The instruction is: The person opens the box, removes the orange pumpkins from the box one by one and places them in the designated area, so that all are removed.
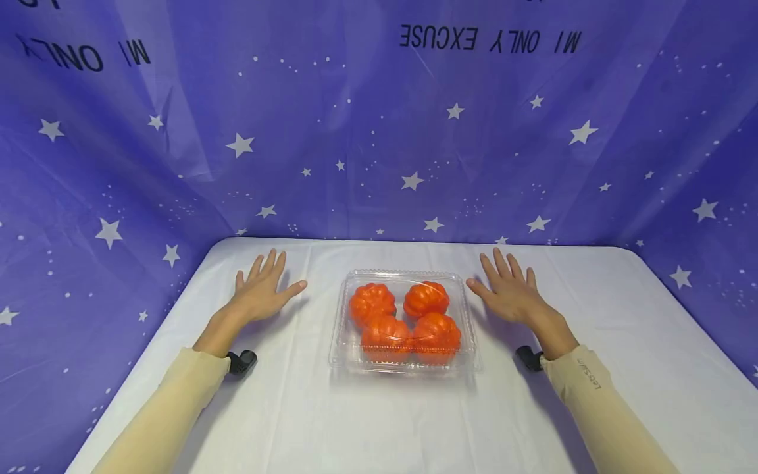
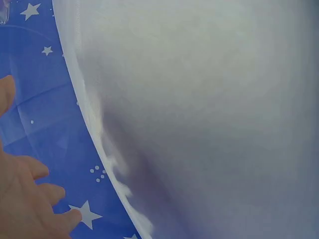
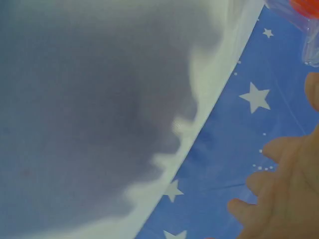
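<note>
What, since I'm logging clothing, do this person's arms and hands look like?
The left sleeve and right sleeve are cream; dark lettering marks the right one. A small rounded black device sits at each sleeve's end. The left hand and right hand are ungloved.

Pumpkins (image 1: 436,337): all four bright orange, glossy pale highlights; the rear-left one has a small dark patch at its lower edge. Container (image 1: 339,339): clear, colourless, whitish glints on the ridged rim. Worktop (image 1: 296,421): plain white, violet-grey in shadow. Backdrop (image 1: 355,99): blue-violet, scattered white stars (image 1: 412,181) and dots, black lettering (image 1: 439,37); reads as plainer blue in both wrist views. Left sleeve (image 1: 156,411) and right sleeve (image 1: 604,418): pale beige; right one carries dark handwriting (image 1: 589,374). Wrist devices (image 1: 243,361): black.
</note>
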### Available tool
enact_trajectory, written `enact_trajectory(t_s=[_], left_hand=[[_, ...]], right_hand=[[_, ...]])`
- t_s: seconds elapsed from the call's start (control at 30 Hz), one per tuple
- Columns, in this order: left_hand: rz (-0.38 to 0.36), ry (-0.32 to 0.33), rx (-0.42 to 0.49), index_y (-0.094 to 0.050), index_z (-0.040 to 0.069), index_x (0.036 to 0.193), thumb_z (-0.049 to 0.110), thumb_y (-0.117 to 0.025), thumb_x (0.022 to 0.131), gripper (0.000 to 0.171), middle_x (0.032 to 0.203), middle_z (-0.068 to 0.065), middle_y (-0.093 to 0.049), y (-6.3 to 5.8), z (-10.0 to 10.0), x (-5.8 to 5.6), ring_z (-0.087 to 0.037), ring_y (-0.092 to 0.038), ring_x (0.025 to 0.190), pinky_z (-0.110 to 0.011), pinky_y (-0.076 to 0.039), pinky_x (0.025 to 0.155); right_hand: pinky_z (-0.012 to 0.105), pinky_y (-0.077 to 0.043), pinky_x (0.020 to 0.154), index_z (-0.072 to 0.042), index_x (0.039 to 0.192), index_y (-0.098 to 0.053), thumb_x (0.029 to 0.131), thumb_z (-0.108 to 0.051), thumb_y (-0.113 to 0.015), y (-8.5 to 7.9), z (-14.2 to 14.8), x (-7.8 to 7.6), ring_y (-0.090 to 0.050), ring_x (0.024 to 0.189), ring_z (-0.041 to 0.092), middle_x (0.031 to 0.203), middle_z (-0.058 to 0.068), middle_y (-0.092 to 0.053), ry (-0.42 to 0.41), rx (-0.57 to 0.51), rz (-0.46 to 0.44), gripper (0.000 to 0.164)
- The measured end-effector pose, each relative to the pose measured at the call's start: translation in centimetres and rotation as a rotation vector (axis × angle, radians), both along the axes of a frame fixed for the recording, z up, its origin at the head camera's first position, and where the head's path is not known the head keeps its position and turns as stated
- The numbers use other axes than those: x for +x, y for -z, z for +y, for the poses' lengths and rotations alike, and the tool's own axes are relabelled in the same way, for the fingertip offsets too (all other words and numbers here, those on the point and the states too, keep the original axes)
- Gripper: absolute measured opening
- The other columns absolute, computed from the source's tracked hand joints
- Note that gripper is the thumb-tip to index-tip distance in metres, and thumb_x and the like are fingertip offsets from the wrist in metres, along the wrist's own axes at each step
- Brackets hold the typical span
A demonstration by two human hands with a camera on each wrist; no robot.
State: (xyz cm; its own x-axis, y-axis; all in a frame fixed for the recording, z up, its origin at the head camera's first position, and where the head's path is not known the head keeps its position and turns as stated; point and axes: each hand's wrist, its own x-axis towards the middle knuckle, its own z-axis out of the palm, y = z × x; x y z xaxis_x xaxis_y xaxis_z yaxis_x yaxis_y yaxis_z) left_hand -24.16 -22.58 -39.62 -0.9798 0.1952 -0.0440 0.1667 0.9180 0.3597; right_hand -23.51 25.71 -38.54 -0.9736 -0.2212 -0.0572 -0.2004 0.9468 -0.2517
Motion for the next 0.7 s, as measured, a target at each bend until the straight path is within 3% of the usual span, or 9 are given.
enact_trajectory(t_s=[0.17,0.3,0.43,0.5,0.6,0.7], left_hand=[[0.033,0.041,0.106,-0.011,-0.003,0.156,0.065,-0.04,0.098,0.094,0.161,-0.026,-0.005,-0.1,0.3,0.7,-0.046,-0.003,0.146,-0.067,-0.001,0.115],[0.014,0.095,0.332,-0.016,-0.005,0.154,0.054,-0.044,0.102,0.084,0.158,-0.028,-0.018,-0.4,1.6,2.1,-0.046,-0.023,0.142,-0.06,-0.021,0.116],[-0.079,0.145,0.585,-0.014,-0.002,0.155,0.041,-0.048,0.104,0.075,0.157,-0.027,-0.023,-0.9,3.3,4.6,-0.045,-0.036,0.136,-0.059,-0.033,0.111],[-0.146,0.17,0.693,-0.007,-0.002,0.156,0.036,-0.049,0.104,0.076,0.159,-0.025,-0.018,-1.1,4.2,6.0,-0.044,-0.035,0.137,-0.058,-0.033,0.111],[-0.225,0.193,0.792,0.003,0.001,0.156,0.033,-0.052,0.103,0.083,0.161,-0.024,-0.01,-1.1,5.5,8.0,-0.043,-0.031,0.14,-0.059,-0.029,0.113],[-0.269,0.204,0.83,0.007,0.005,0.157,0.032,-0.059,0.099,0.092,0.163,-0.02,-0.003,-0.7,6.7,9.6,-0.041,-0.026,0.143,-0.06,-0.027,0.113]], right_hand=[[0.074,0.006,0.11,-0.003,0.157,-0.015,0.103,-0.059,-0.03,-1.2,-0.4,1.3,0.003,0.145,0.048,0.162,0.024,0.002,-0.055,-0.041,0.083,0.08],[0.07,-0.001,0.113,-0.001,0.156,-0.02,0.104,-0.051,-0.038,-2.4,-1.0,3.2,-0.001,0.146,0.046,0.162,0.023,-0.001,-0.131,-0.142,0.124,0.074],[0.066,-0.011,0.116,-0.003,0.157,-0.021,0.103,-0.046,-0.046,-2.8,-2.0,5.5,-0.006,0.147,0.042,0.163,0.02,-0.004,-0.203,-0.24,0.128,0.073],[0.065,-0.016,0.115,-0.007,0.158,-0.02,0.101,-0.045,-0.052,-2.7,-2.5,6.7,-0.009,0.147,0.04,0.163,0.017,-0.005,-0.225,-0.277,0.134,0.075],[0.067,-0.02,0.113,-0.012,0.159,-0.016,0.096,-0.046,-0.06,-2.0,-3.2,8.5,-0.012,0.147,0.039,0.164,0.015,-0.007,-0.229,-0.327,0.144,0.084],[0.07,-0.021,0.111,-0.016,0.16,-0.011,0.091,-0.047,-0.068,-0.9,-3.8,10.1,-0.01,0.147,0.04,0.164,0.013,-0.002,-0.198,-0.395,0.125,0.095]])
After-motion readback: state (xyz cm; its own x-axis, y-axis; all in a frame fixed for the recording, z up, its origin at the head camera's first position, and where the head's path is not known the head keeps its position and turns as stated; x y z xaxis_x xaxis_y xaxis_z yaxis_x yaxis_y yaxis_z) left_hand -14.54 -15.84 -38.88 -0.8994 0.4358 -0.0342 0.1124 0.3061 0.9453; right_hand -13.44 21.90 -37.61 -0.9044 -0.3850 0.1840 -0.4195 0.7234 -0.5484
